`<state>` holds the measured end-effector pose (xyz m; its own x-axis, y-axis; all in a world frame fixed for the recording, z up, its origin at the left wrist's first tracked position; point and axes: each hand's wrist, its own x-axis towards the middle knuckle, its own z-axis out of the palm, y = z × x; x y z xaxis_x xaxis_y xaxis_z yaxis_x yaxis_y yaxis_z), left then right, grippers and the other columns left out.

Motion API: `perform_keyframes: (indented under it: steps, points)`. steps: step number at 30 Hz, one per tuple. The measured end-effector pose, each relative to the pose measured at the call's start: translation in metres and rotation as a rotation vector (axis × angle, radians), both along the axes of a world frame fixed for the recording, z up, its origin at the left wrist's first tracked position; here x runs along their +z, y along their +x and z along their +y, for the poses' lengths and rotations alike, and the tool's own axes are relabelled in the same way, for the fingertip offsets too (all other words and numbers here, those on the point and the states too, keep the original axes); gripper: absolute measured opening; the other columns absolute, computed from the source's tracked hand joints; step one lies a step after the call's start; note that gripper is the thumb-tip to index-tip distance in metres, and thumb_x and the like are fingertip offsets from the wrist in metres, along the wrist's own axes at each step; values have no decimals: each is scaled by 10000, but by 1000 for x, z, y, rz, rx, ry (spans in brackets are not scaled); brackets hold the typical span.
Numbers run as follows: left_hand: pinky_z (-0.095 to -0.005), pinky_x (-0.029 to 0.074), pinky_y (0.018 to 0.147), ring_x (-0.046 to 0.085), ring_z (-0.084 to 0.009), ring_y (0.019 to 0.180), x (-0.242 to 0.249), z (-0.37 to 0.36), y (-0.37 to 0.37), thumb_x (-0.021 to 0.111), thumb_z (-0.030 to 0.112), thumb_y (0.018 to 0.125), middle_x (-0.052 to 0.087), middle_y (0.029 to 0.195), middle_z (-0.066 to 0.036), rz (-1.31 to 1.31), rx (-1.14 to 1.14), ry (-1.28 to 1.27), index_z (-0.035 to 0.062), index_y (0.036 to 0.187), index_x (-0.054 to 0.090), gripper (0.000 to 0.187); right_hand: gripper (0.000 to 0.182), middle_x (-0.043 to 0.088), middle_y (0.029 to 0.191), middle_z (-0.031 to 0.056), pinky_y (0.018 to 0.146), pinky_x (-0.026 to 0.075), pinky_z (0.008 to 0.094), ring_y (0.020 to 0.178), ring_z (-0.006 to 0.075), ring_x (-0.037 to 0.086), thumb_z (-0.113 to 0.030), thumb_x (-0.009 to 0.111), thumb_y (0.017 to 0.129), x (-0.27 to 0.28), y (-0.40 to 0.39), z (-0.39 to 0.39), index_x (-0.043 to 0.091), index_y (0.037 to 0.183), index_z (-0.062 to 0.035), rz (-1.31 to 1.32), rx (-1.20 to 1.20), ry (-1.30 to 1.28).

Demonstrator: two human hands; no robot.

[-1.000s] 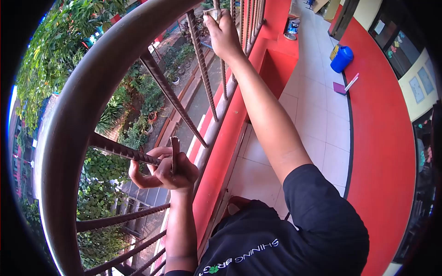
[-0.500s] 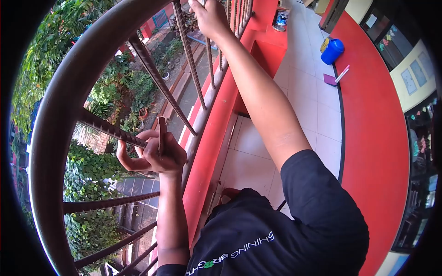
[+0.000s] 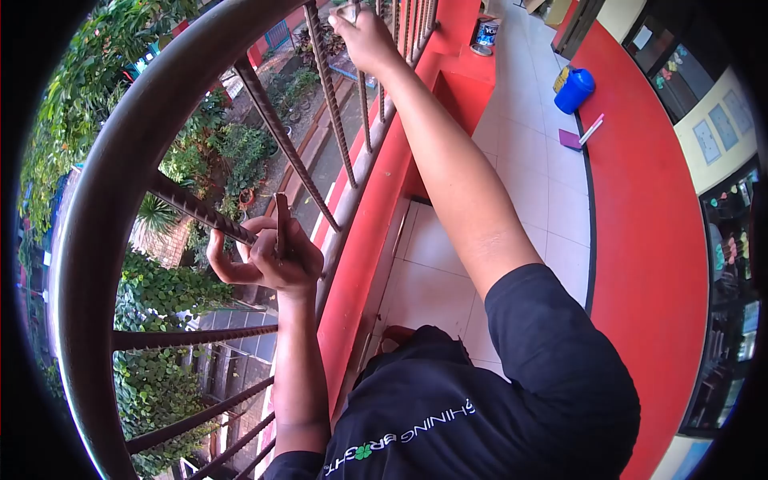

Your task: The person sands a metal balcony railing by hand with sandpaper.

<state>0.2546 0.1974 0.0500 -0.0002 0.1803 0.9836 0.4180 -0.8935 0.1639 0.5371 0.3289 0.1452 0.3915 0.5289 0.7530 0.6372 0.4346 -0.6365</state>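
My left hand is closed, its fingers curled around a ribbed metal bar of the railing. A thin, flat brown strip sticks up between its fingers. Farther along the railing, my right hand pinches a small pale folded piece beside another upright ribbed bar. Both bars run between the thick dark curved handrail and the lower rail.
Below the lower rail runs a red ledge. A can stands on the red surface at the far end. On the tiled floor are a blue bin and a purple dustpan. Plants and steps lie beyond the railing.
My right hand is slightly lower in view, and more of the pale piece shows. My left hand stays at its bar with the brown strip. The view has shifted a little.
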Motion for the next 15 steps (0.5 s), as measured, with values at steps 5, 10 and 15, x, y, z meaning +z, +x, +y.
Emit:
perform_keyframes:
  steps: [5,10,15]
  points:
    - [-340,540,619,617,-188,655,-3,0,-1,589,1,968,109,1517,-258,0,24,1,-14,919,436,161,263,721,917,130,807,533,372,909,252,710,-257,650,963,-40,1,-9,622,1051,-10,75,78,-191]
    - [-323,540,622,606,-170,660,4,-4,0,615,84,980,164,1494,-281,-110,-24,-74,-13,918,451,201,273,718,925,141,795,533,399,868,310,700,-279,652,957,12,5,-5,627,1035,-18,-59,39,-51]
    - [-383,495,902,386,-340,1267,-4,0,2,720,98,911,306,1366,-283,-205,13,-58,42,891,506,222,290,724,967,127,856,529,370,944,260,709,-267,659,961,-94,9,10,606,1111,-24,60,40,-120]
